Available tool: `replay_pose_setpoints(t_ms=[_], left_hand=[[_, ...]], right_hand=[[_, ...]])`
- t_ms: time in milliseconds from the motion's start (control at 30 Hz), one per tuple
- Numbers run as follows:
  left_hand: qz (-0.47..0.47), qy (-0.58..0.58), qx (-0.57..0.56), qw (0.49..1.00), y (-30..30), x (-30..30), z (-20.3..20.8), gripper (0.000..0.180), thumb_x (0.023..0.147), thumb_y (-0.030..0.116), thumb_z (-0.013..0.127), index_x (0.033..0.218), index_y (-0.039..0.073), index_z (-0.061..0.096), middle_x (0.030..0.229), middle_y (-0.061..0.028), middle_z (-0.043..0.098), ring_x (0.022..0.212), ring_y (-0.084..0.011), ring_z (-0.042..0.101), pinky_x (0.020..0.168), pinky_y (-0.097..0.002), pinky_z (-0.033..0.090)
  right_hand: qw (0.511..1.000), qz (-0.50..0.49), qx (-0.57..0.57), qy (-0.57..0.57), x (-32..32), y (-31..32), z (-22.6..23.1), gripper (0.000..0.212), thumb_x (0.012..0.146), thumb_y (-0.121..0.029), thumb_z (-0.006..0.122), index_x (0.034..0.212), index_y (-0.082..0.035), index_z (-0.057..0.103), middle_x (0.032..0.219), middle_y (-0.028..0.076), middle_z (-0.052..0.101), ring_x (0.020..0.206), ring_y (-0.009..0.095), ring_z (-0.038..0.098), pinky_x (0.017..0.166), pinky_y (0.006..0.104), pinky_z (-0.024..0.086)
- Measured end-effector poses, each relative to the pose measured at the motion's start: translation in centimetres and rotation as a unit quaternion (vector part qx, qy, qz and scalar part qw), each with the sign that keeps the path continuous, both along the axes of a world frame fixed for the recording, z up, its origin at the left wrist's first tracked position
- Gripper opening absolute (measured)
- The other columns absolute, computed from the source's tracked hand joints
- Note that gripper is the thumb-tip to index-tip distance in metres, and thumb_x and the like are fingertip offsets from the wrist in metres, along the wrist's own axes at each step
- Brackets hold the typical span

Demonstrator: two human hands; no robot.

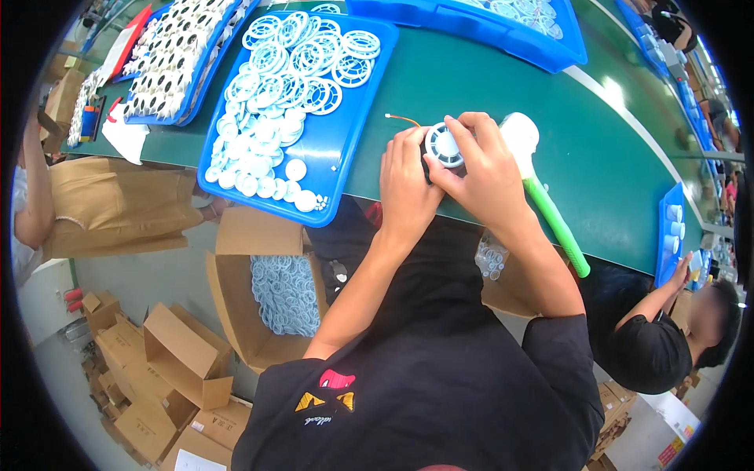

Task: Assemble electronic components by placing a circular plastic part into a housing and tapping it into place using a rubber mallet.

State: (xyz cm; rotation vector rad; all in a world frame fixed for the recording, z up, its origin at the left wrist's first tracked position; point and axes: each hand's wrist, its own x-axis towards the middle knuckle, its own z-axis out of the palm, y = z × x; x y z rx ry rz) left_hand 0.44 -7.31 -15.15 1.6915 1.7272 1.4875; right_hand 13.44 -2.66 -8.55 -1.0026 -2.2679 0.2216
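Observation:
My two hands meet over the green tabletop near its front edge. Between them is a round white slotted part (pixel 445 147) with dark gaps around its rim. Fingers of my left hand (pixel 408 177) are closed around its left side. My right hand (pixel 485 161) grips it from the right, thumb and forefinger on its top face. A thin orange wire (pixel 404 118) with a small white plug sticks out beyond my left fingertips. Just right of my right hand lies a mallet (pixel 559 224) with a white head and green handle. The underside of the part is hidden.
Left of my hands, a blue tray (pixel 345 149) holds white rings and small discs. Farther left stands a tray of white finned parts (pixel 177 59). A blue bin (pixel 471 23) sits at the back. Below the table edge is a carton (pixel 228 314) of rings. Co-workers (pixel 652 353) are on both sides.

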Motion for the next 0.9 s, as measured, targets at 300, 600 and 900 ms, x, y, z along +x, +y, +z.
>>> replay_pose_setpoints(t_ms=[300,600,900], left_hand=[[-0.016,0.013,0.002,1.000,-0.2,-0.2,0.2,0.057,0.083,0.009,0.080,0.135,0.001,0.057,0.128,-0.0202,0.064,0.116,-0.0412,0.061,0.097,-0.0496,0.048],[-0.011,-0.020,0.024,0.999,-0.4,0.9,1.1,0.066,0.087,0.017,0.085,0.142,-0.003,0.053,0.131,-0.0245,0.062,0.116,-0.0436,0.062,0.099,-0.0494,0.051],[-0.045,-0.062,-0.029,0.997,-0.8,0.0,1.9,0.067,0.087,0.017,0.088,0.142,-0.002,0.055,0.132,-0.0199,0.063,0.122,-0.0355,0.063,0.104,-0.0436,0.051]], right_hand=[[1.000,0.002,-0.016,0.013,0.0,-0.1,0.0,0.050,0.080,-0.018,0.085,0.121,0.008,0.071,0.115,0.019,0.064,0.100,0.035,0.068,0.081,0.0426,0.059],[0.996,-0.020,-0.078,0.034,1.2,-0.7,0.6,0.051,0.084,-0.015,0.082,0.128,0.006,0.066,0.125,0.021,0.061,0.108,0.037,0.065,0.090,0.0440,0.056],[0.963,-0.219,-0.102,-0.122,9.5,-5.0,-1.8,0.072,0.090,-0.010,0.080,0.155,-0.006,0.050,0.124,0.021,0.065,0.106,0.043,0.069,0.088,0.0485,0.055]])
